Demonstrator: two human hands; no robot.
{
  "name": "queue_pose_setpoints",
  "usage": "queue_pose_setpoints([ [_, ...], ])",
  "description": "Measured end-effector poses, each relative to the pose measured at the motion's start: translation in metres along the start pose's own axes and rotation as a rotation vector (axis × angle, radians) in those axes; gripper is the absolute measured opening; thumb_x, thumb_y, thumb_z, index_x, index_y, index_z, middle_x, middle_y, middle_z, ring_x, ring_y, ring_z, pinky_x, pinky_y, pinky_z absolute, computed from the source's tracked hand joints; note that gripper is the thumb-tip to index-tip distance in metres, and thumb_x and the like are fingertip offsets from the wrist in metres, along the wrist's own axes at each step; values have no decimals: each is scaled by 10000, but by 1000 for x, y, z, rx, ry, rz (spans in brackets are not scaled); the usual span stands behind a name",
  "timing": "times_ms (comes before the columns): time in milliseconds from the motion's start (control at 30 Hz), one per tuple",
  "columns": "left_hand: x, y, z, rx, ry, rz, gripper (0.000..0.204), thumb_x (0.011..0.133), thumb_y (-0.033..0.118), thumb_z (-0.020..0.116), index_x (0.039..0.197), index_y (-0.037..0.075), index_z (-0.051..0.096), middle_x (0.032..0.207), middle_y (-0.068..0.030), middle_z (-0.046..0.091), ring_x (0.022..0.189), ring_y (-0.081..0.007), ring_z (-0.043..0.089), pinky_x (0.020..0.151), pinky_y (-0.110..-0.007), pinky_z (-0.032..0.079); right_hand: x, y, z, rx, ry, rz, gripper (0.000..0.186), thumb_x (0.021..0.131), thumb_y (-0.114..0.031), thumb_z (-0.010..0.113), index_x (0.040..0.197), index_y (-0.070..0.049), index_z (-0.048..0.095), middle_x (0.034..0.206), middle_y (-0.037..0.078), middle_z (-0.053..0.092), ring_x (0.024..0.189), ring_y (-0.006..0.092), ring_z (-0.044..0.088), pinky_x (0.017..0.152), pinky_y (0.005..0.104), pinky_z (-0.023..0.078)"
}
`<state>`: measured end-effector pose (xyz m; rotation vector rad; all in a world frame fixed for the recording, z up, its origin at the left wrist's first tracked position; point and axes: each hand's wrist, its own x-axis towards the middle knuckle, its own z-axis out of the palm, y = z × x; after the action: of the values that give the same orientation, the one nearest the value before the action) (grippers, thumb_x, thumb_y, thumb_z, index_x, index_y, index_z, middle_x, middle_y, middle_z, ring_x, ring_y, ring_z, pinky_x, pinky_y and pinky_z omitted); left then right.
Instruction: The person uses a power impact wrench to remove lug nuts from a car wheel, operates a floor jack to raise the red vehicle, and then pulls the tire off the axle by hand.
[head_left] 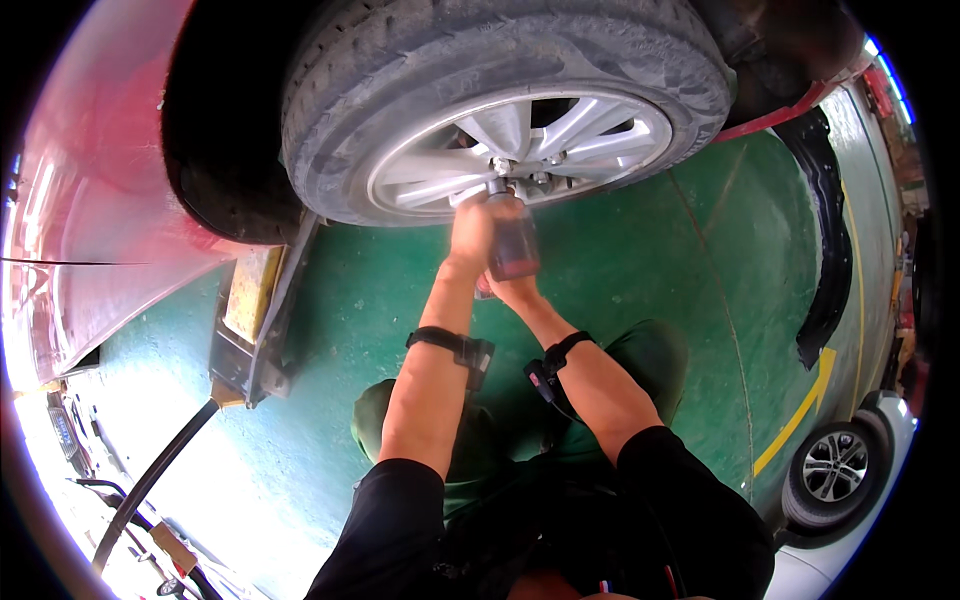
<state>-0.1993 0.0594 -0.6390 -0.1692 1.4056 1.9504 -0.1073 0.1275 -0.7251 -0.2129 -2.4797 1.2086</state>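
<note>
The impact wrench (514, 243) sits between both hands, its nose up at the lug nuts of the silver alloy rim (498, 130). The left hand (474, 230) has its fingers curled over the tool's front; the right hand (514, 288) closes round its grip below the body — motion blur hides the exact finger placing, though the hold looks firm. The tire (335, 130) looms on the far side. Left stands a floor jack (233, 352); well right, a black fender liner (836, 255) lies on the green floor (640, 265).
</note>
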Motion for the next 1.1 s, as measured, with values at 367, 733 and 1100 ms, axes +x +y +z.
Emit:
queue_pose_setpoints([
  [367, 8, -8, -5, -106, -52, -16, 475, 721, 155, 716, 1145, -24, 598, 893, -75, 636, 724, -192, 608, 697, -341, 528, 0, -5, -10, 114, 144, -72, 258, 760, -84, 701, 1005, -75, 620, 882, 72, 669, 825, 242, 654, 756, 376, 522],
  [733, 10, -12, -4, -86, -27, -33, 393, 739, 173, 711, 1082, 4, 618, 867, -66, 624, 722, -184, 598, 682, -338, 523, -1, -7, -13, 102, 140, -34, 258, 741, -41, 693, 986, -70, 617, 834, 68, 672, 767, 219, 657, 699, 353, 529],
  [1100, 10, -8, -7, -70, -45, -27, 392, 736, 145, 696, 1089, -2, 610, 865, -65, 624, 709, -190, 601, 678, -333, 525, -1, -2, -4, 112, 183, -31, 217, 785, -107, 695, 988, -79, 626, 866, 72, 674, 796, 244, 657, 716, 374, 522],
])
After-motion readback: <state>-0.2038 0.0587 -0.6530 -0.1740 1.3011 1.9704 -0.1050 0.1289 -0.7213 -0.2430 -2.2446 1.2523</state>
